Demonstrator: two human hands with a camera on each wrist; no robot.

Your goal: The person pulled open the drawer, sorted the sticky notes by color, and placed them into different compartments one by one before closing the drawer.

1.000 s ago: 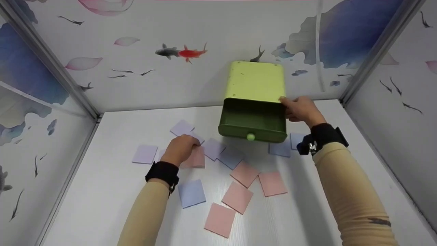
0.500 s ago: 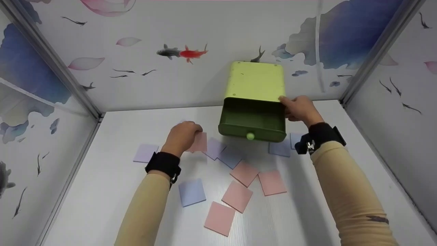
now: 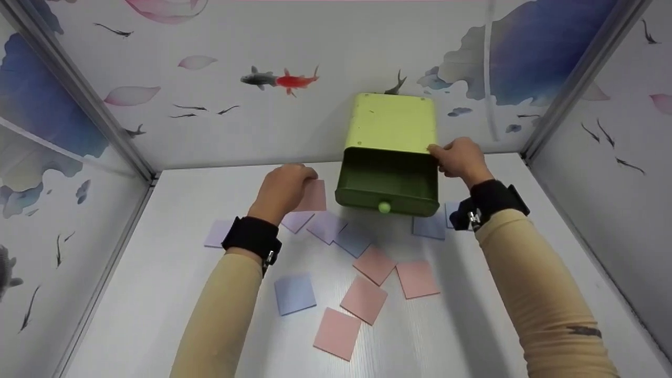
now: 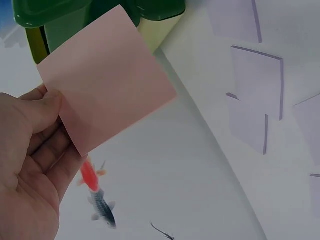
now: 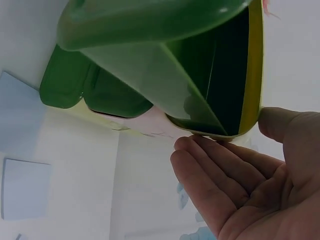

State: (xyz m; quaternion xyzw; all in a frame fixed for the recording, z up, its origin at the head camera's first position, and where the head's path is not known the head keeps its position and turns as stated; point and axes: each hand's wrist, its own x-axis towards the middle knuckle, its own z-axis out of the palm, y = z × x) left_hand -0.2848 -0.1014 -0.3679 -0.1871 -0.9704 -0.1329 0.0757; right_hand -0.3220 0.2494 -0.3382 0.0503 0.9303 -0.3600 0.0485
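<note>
My left hand pinches a square pink sticky note pad by one edge, raised above the table just left of the drawer cabinet. The thumb lies on its face in the left wrist view. At the back stands the small cabinet, with a yellow-green top. Its dark green top drawer, with a round light green knob, is pulled out and bare inside. My right hand holds the cabinet's front right corner, thumb at the top edge and fingers against the side. Two lower drawers are closed.
Several pink pads lie at the middle front of the white table. Purple pads and blue pads are scattered around, some under the open drawer. Printed wall panels enclose the back and sides.
My left hand has lifted the pink pad off the table and carried it back and slightly right, toward the drawer. My right hand stays at the cabinet corner.
</note>
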